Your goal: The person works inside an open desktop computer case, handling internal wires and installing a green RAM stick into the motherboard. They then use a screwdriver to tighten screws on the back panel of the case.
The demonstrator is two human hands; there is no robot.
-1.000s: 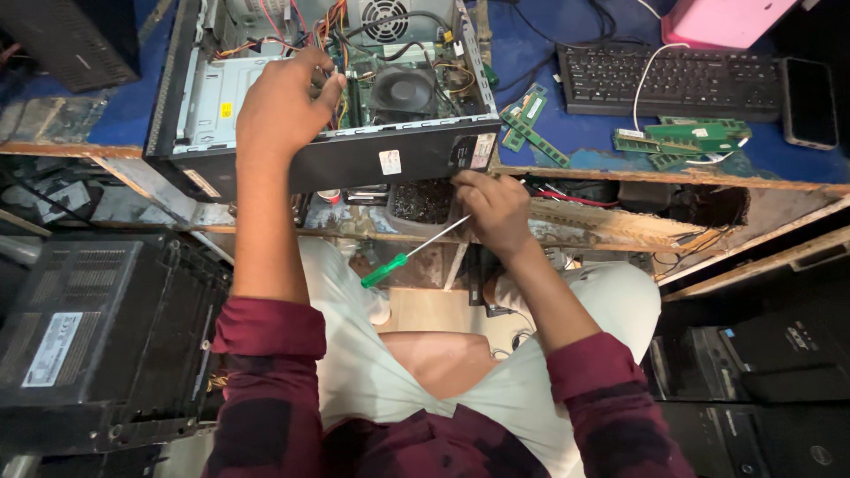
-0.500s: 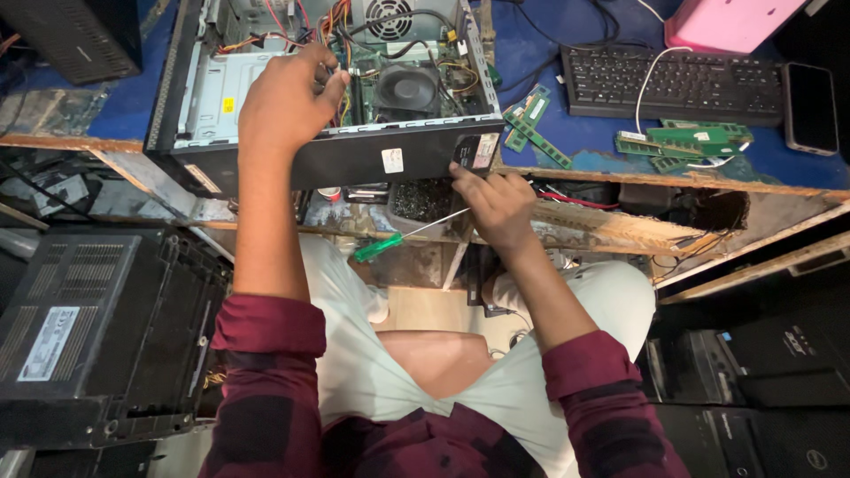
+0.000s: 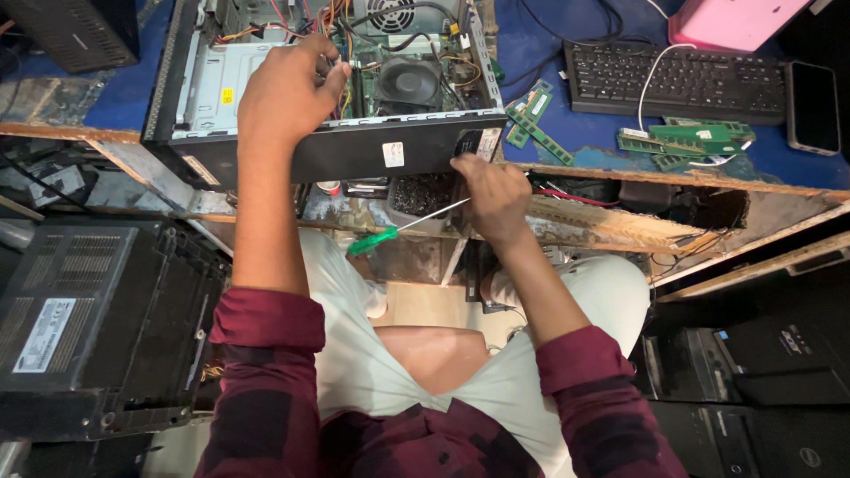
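An open black computer case lies on the blue-topped bench, its fan, cables and green board showing. My left hand rests on the case's near wall, fingers curled over the edge into the cables. My right hand is just below the case's right corner and grips the metal shaft of a screwdriver. The screwdriver's green handle points left and down, over my lap.
Several green memory sticks lie right of the case, more beside a black keyboard. A phone and a pink box sit far right. Black computer cases stand left and right of my legs.
My right hand has risen toward the case's right corner, carrying the screwdriver up with it. My left hand stays on the case edge.
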